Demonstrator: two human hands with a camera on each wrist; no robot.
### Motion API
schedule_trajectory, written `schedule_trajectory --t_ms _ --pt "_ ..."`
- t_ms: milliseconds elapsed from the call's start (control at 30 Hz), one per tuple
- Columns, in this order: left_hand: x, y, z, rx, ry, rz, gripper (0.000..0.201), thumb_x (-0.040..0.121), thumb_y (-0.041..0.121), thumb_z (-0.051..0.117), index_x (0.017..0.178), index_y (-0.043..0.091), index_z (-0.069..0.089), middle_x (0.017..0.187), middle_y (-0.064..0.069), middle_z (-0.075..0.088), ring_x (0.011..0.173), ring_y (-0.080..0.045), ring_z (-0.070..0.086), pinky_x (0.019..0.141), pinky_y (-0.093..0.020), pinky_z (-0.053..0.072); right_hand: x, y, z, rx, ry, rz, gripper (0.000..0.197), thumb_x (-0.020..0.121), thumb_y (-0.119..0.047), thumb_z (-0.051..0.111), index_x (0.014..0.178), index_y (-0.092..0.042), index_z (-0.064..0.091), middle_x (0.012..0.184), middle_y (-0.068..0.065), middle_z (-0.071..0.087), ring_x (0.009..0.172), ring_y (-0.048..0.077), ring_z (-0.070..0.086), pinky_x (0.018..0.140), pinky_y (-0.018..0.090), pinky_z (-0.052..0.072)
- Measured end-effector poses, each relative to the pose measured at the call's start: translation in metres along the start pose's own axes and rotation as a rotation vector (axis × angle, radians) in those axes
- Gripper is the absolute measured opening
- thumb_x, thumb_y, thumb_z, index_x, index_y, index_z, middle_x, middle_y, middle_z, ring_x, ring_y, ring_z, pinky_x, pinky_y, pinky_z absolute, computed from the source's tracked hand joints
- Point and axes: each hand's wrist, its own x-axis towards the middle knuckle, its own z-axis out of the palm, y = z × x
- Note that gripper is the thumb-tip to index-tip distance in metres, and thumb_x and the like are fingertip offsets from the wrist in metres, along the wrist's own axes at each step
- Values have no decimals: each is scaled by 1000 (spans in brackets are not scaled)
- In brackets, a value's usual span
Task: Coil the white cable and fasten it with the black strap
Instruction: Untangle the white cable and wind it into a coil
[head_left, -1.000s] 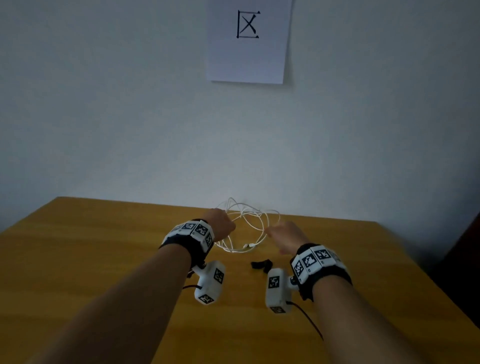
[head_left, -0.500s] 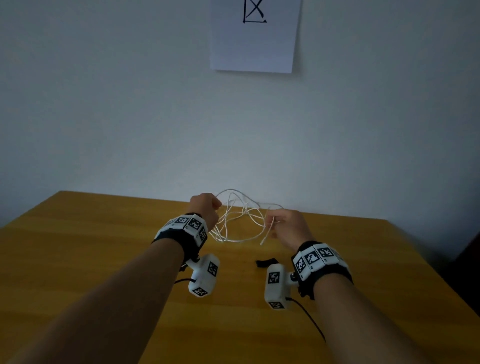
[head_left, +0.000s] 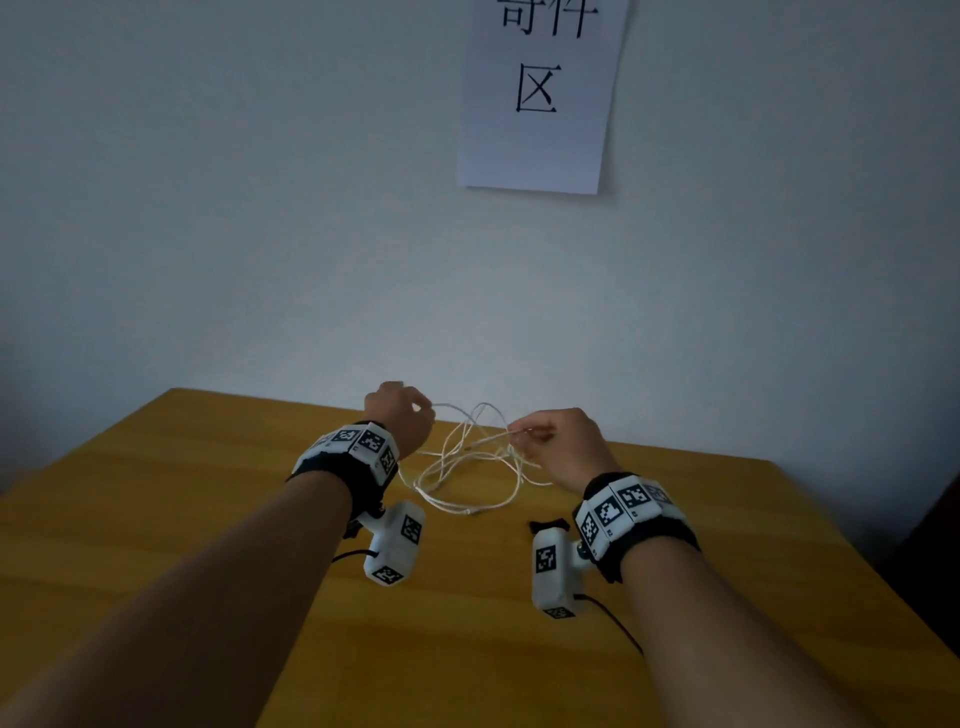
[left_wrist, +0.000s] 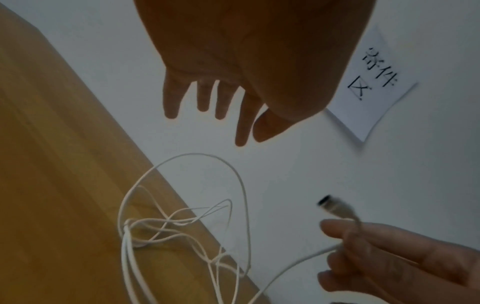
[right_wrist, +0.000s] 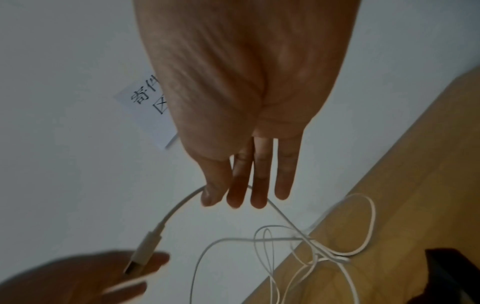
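The right hand (right_wrist: 241, 98) pinches the white cable (head_left: 467, 467) between thumb and fingers (right_wrist: 235, 193), near its plug (right_wrist: 141, 257). The left hand (head_left: 400, 421) is raised beside it; in the left wrist view its fingers (left_wrist: 171, 102) hang straight, yet the head view shows a strand at them — whether it holds the cable cannot be told. One cable, loosely tangled, trails below both hands onto the table (head_left: 156, 519). One black strap (head_left: 548, 525) lies near the right wrist — the left wrist view omits it.
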Motion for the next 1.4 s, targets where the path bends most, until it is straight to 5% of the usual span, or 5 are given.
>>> schedule_trajectory --t_ms 500,733,900,1167,1400 --pt "-47 37 -24 52 -519 81 79 83 78 33 83 9 70 52 -2 47 47 -20 46 54 -27 45 -24 -47 30 -146 -46 -137 11 88 -27 79 92 -17 80 95 -6 77 84 0 64 64 8 39" --pt "-53 29 -45 -23 -413 3 43 99 41 46 79 7 63 58 -1 45 47 -14 41 46 -24 37 -33 -48 43 117 -109 -4 35 96 -46 65 110 -14 62 98 -1 74 93 14 71 84 37 57" --pt "-52 21 -60 -798 -500 -142 35 104 29 37 74 14 49 49 6 31 38 -9 27 36 -20 25 -37 -47 47 109 -147 -9 27 107 -35 49 115 -14 65 81 -6 70 75 10 66 79 30 52" --pt "-62 31 -71 -1456 -579 -77 25 105 13 27 101 5 50 88 -14 74 79 -28 73 67 -34 60 -48 -45 59 52 -219 -78 31 108 -16 36 101 -10 66 70 4 64 59 18 63 66 31 57" --pt "-65 42 -47 -1381 -521 92 34 100 -2 33 134 1 27 125 -35 58 115 -43 62 100 -49 49 -61 -59 53 3 -363 -122 28 104 -15 43 83 -27 57 70 0 65 59 21 62 55 22 49"
